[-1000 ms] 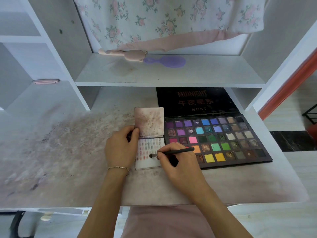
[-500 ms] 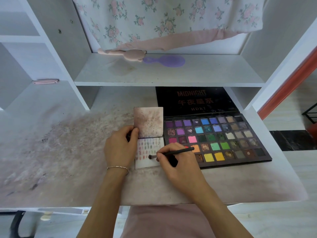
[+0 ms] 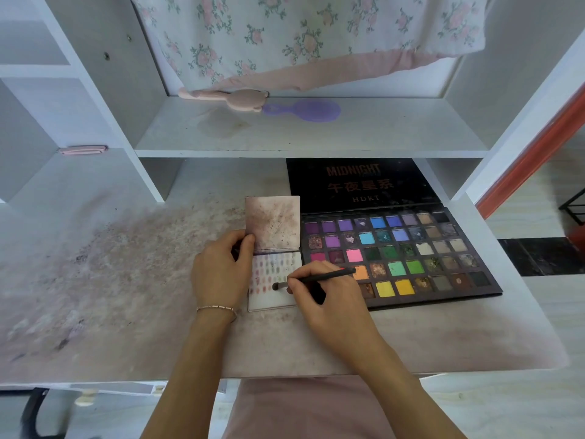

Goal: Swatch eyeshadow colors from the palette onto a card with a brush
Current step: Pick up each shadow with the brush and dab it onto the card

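An open eyeshadow palette (image 3: 421, 258) with several rows of coloured pans lies on the desk, its black lid (image 3: 361, 185) propped up behind. Left of it lies a small white card (image 3: 275, 299) with rows of pale swatches, a stained flap (image 3: 273, 222) raised at its far edge. My left hand (image 3: 221, 270) holds the card's left side, thumb on the flap's lower corner. My right hand (image 3: 323, 296) pinches a thin black brush (image 3: 316, 279), whose tip touches the card near its middle.
The desk top (image 3: 126, 280) is stained with powder on its left half. A shelf (image 3: 310, 134) above holds a pink brush (image 3: 234, 98) and a purple brush (image 3: 300, 109). A floral cloth (image 3: 300, 36) hangs behind. A pink clip (image 3: 83, 150) lies on the left ledge.
The brush tip has shifted slightly down and left on the card. My left hand has stayed in place on the card.
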{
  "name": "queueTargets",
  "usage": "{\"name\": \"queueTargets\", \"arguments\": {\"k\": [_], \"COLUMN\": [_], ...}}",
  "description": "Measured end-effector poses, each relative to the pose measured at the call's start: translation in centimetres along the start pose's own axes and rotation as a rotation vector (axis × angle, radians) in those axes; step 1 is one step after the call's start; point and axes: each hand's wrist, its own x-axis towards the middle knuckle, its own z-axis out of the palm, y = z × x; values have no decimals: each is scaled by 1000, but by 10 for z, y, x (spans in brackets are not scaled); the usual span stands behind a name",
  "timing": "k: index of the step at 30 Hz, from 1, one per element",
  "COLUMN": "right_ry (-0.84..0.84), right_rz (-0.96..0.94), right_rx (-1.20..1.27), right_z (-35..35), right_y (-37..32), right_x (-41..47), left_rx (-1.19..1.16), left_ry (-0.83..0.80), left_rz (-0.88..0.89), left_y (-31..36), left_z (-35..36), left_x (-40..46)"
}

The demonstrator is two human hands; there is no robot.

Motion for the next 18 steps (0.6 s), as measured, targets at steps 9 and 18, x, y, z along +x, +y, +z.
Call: {"name": "queueTargets", "arguments": {"k": [9,18], "right_ry": [-7,230], "right_rz": [-6,18], "right_rx": [-9,384], "right_z": [2,-9], "right_y": [1,2], "right_x": [0,-2], "left_rx": [1,-14], "left_ry": [3,-8], "left_rz": [5,-20], "left_y": [1,2], "left_z": [-1,-2], "left_x": [0,0]}}
